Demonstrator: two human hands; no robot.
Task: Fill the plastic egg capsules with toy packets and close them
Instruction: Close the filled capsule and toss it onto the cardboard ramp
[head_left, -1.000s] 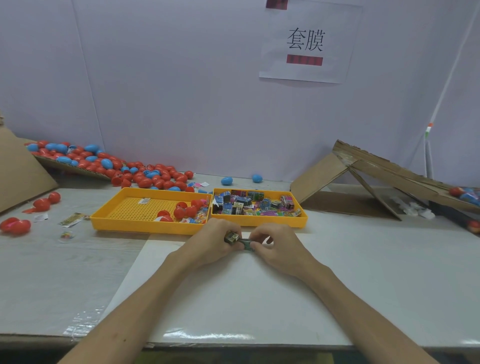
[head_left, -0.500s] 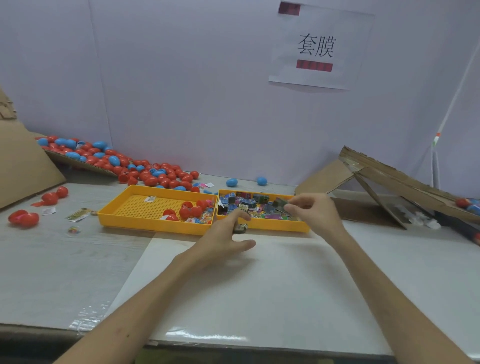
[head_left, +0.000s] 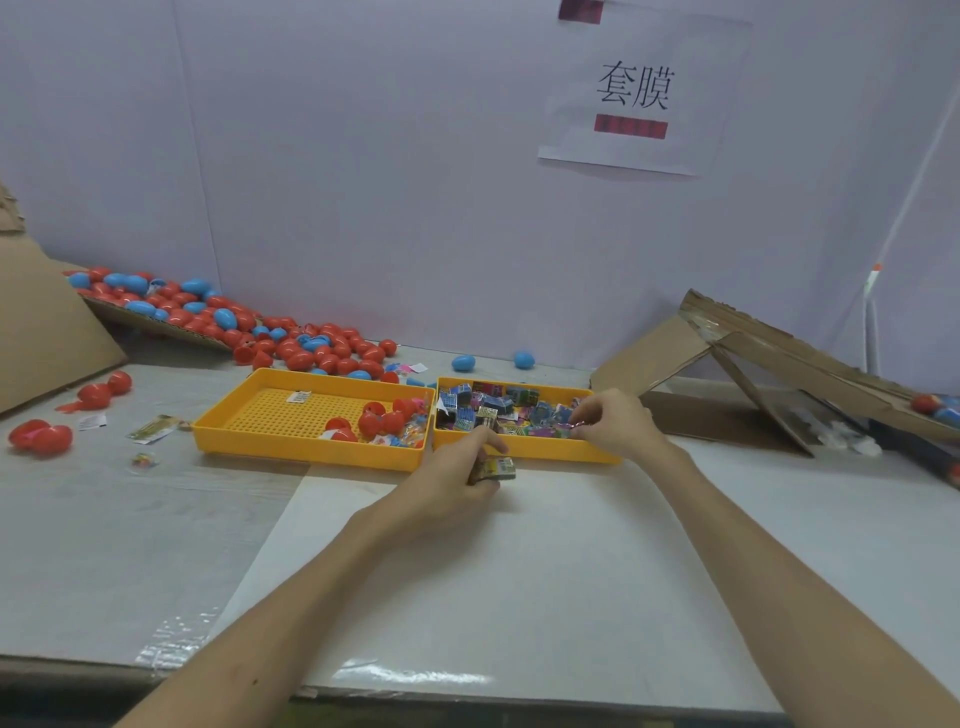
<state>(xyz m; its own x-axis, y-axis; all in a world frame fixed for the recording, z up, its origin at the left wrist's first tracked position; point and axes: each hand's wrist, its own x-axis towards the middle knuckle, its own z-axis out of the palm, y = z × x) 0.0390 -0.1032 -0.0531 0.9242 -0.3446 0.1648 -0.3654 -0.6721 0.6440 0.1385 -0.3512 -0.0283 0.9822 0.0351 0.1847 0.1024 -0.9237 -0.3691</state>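
Two yellow trays sit side by side toward the back edge of the desk. The left tray (head_left: 311, 457) carries a few red egg capsules (head_left: 382, 421), and the right tray (head_left: 524, 451) holds a jumble of toy packets (head_left: 493, 408). The left hand (head_left: 452, 480) rests just before the right tray's near rim, fingers curled round a small bundle (head_left: 496, 467) of packets. The right hand (head_left: 615, 423) reaches into the right tray. Its fingertips are drawn together on what seems to be one more packet, though it is too small to be sure. Neither hand holds a capsule, so filling and closing look yet to come for these packets. Whether the heap of eggs (head_left: 291, 338) near the back left corner is already filled cannot be told.
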